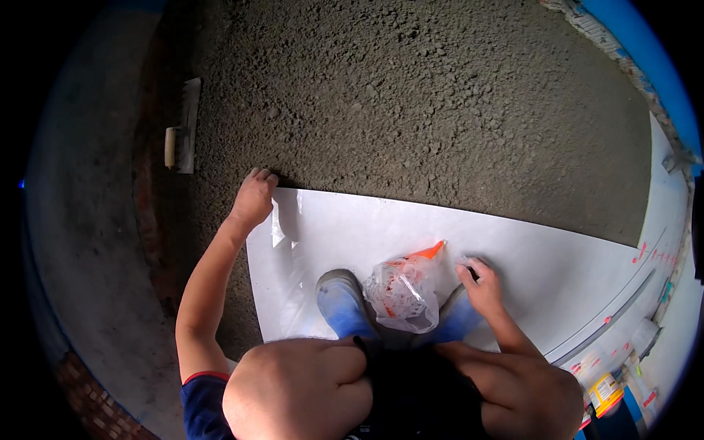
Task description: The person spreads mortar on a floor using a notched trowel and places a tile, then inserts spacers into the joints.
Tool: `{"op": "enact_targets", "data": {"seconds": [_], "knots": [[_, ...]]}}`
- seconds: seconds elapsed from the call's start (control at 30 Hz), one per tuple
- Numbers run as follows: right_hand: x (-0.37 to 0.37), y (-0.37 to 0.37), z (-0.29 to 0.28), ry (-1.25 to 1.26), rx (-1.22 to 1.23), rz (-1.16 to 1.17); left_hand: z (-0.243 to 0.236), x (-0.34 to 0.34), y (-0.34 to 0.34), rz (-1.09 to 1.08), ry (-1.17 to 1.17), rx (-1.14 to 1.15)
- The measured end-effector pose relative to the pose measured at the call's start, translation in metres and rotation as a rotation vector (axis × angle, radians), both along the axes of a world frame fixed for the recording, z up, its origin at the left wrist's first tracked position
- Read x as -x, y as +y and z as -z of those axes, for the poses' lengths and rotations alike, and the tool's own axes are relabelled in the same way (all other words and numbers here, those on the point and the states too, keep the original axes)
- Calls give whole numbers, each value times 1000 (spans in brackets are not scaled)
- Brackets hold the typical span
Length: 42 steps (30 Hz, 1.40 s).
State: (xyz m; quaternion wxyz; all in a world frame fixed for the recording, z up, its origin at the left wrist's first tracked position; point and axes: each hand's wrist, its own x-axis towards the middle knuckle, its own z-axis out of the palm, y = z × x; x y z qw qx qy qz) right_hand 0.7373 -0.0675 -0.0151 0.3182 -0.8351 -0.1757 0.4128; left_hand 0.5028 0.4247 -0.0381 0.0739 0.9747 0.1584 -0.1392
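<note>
My left hand (257,192) is closed at the upper-left corner of a large white tile (557,286), fingertips curled at its edge beside the rough grey mortar (418,103); what they hold is hidden. My right hand (477,279) hovers over or rests on the tile with fingers curled together, around something too small to make out. Between my boots (341,301) lies a clear plastic bag (403,293) of small orange and pale pieces, with an orange piece pointing out toward the upper right.
A notched trowel (189,125) with a pale handle lies on the mortar at left. A brick-red edge (147,242) borders a grey floor (88,183). White tiles with red marks (653,257) line the right, with a yellow container (605,392) at lower right.
</note>
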Motion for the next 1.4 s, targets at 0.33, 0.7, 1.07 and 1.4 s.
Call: {"op": "enact_targets", "data": {"seconds": [0.33,0.7,1.07,1.4], "knots": [[-9,13,-21,48,-62,37,-20,-3,-17,-258,-42,0],[-8,77,-84,85,-358,-353,-101,-110,-227,10,-404,1236],[-39,81,-51,-200,-310,-269,-21,-73,-222,-857,-379,1438],[-63,120,-13,-188,-207,-81,29,-98,-174,-845,-395,1674]]}}
